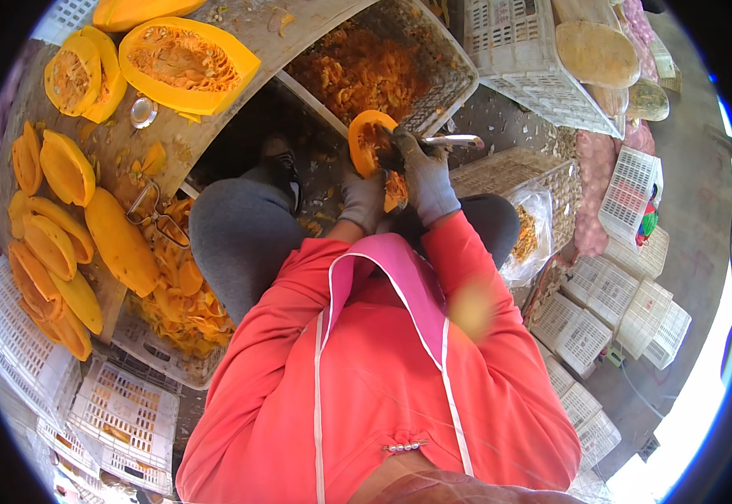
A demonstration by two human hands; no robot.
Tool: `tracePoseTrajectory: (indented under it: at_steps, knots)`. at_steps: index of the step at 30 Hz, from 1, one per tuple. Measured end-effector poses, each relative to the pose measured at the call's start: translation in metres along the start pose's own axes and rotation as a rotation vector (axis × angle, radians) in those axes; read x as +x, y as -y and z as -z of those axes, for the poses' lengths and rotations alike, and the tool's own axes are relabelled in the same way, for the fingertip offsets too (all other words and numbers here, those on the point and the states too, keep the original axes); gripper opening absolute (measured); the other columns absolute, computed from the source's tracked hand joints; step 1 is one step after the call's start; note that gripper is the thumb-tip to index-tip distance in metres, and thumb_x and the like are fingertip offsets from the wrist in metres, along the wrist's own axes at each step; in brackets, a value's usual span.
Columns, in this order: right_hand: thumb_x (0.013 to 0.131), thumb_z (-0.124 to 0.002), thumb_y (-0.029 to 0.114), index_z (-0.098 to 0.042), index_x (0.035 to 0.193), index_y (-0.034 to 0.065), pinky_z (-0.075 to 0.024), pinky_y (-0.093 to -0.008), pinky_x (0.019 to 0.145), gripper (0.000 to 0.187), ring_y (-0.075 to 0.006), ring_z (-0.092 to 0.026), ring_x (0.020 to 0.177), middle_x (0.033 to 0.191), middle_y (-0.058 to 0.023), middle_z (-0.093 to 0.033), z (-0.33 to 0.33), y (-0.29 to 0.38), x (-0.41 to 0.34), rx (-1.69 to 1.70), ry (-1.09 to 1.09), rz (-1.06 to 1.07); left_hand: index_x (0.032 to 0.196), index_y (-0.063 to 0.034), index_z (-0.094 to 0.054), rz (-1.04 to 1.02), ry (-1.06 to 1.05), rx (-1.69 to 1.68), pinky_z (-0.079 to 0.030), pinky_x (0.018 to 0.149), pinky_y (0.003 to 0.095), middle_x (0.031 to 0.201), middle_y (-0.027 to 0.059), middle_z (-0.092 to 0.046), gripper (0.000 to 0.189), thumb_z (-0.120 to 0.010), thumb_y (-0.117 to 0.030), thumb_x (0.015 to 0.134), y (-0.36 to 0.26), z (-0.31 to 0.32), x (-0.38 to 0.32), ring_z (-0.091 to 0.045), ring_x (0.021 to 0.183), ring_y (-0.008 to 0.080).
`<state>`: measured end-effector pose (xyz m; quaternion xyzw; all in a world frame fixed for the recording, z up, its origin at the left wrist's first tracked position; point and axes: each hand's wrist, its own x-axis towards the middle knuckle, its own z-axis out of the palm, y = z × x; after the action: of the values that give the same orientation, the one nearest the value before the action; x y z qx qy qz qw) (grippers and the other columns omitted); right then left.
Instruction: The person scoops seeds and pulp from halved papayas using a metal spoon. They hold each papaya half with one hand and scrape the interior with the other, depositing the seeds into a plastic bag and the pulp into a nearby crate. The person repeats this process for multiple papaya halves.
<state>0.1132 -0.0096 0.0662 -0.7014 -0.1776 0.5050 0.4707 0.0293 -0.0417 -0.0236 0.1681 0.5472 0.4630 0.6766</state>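
Between my knees, my gloved left hand (pixel 364 195) holds a cut piece of orange pumpkin (pixel 366 140) from below, its hollow facing right. My gloved right hand (pixel 425 173) grips a tool with a pale, shiny handle (pixel 460 141) that sticks out to the right; its working end is hidden at the pumpkin. Stringy orange pulp (pixel 396 189) hangs beside my fingers. Just beyond the hands stands a crate (pixel 451 110) with scraped pulp and seeds (pixel 366 69) in it.
On the wooden table (pixel 214 126) at left lie pumpkin halves with seeds (pixel 183 60), hollowed pieces (pixel 66 167), a metal peeler (pixel 158 214) and a round metal lid (pixel 143 112). Peelings (pixel 196 315) fill a crate below. Plastic crates (pixel 523 88), whole gourds (pixel 597 53) and a plastic bag (pixel 529 236) stand right.
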Motion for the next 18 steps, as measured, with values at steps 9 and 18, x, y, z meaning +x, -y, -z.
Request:
tracePoseTrajectory:
  at_steps: [9,18]
  knots:
    - [0.095,-0.069,0.034,-0.071,0.109,-0.0057,-0.0537,-0.0342,0.075,0.042,-0.0177,-0.068,0.084,0.096,-0.0130,-0.075,0.009,0.022,0.005,-0.631,0.293,0.007,0.148,-0.0129,-0.036,0.087,0.043,-0.014,-0.049,0.101,0.0350,0.137,0.0083,-0.054,0.074,-0.070,0.007,0.086,-0.041,-0.007,-0.011,-0.057,0.121,0.0249]
    - [0.093,-0.073,0.035,-0.069,0.116,-0.0078,-0.0537,-0.0346,0.081,0.049,-0.0203,-0.069,0.090,0.103,-0.0150,-0.075,0.016,0.016,0.028,-0.399,0.299,0.015,0.146,-0.0107,-0.040,0.064,0.059,0.102,-0.049,0.101,0.0335,0.133,0.0090,-0.057,0.071,-0.070,0.008,0.084,-0.047,-0.001,-0.013,-0.058,0.120,0.0234]
